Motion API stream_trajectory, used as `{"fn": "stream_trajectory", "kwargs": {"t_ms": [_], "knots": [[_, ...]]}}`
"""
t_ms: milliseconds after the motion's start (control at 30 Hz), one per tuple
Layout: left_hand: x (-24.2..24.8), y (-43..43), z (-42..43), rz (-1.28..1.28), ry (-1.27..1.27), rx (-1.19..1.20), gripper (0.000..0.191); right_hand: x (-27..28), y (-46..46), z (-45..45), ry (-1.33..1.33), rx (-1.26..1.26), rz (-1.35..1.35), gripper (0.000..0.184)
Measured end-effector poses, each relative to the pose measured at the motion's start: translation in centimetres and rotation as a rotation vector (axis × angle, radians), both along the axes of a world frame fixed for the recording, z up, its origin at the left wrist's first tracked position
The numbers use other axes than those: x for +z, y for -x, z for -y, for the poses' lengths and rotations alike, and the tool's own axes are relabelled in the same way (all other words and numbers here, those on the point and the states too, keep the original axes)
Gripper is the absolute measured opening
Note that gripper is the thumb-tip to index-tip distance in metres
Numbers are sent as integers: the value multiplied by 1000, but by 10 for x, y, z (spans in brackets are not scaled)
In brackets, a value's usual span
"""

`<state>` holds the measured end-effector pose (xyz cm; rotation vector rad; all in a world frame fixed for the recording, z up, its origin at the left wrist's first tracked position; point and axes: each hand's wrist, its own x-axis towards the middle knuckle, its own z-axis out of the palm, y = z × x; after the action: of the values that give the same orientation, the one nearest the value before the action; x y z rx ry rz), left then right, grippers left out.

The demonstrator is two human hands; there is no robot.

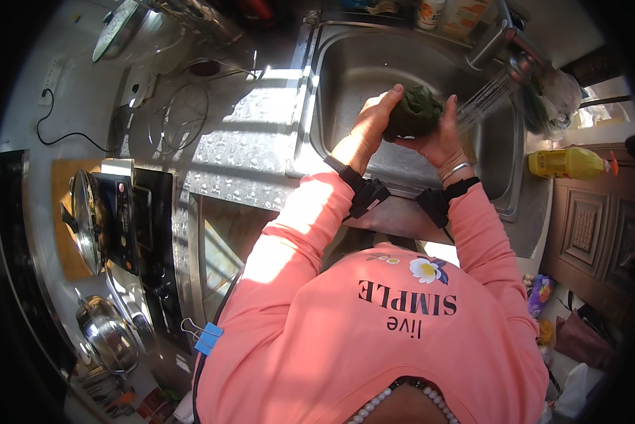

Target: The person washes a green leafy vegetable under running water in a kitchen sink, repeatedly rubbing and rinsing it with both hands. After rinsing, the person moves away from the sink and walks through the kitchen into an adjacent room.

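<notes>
Between my two hands, over the stainless steel sink (349, 79), is a dark green, wrinkled bundle that looks like leafy greens or seaweed (414, 110). My left hand (373, 119) holds its left side, thumb up on top. On the right side my right hand (438, 140) supports it from below, palm towards it, thumb raised. Water sprays from the faucet head (521, 68) down to the left, falling beside my right hand. Both wrists carry black straps with small black devices. The underside of the bundle and some fingertips are hidden.
A yellow bottle (567, 162) lies on the right of the sink. A plastic bag (559, 100) sits behind it, near the faucet. Left of the sink, a patterned countertop (243, 159) bears a wire rack (185, 119). Further left are a lidded pan (87, 222) and a steel pot (110, 339).
</notes>
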<state>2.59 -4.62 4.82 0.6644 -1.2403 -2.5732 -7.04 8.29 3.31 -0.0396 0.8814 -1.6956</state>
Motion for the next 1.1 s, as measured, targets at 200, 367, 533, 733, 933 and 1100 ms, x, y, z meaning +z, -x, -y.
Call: {"fn": "stream_trajectory", "kwargs": {"t_ms": [200, 367, 533, 733, 933, 1100], "knots": [[-19, -16, -21, -96, -78, 189, 50, -10, 12, 11, 106, -335, -58, 23], [-34, -19, -17, -304, -743, -44, 47, -1, 9, 2, 181, -234, -19, 18], [-40, 14, -20, 14, -684, 265, 26, 20, -11, 4, -223, -283, -586, 20], [-40, 13, -29, -55, -531, 425, 21, 15, -35, 6, -56, -250, -1736, 26], [-43, 34, -52, -37, -613, 451, 13, 12, 6, 38, -516, -409, -1735, 18], [-39, 25, -31, -53, -443, 517, 15, 28, -29, 21, -114, -281, -1358, 20]]}}
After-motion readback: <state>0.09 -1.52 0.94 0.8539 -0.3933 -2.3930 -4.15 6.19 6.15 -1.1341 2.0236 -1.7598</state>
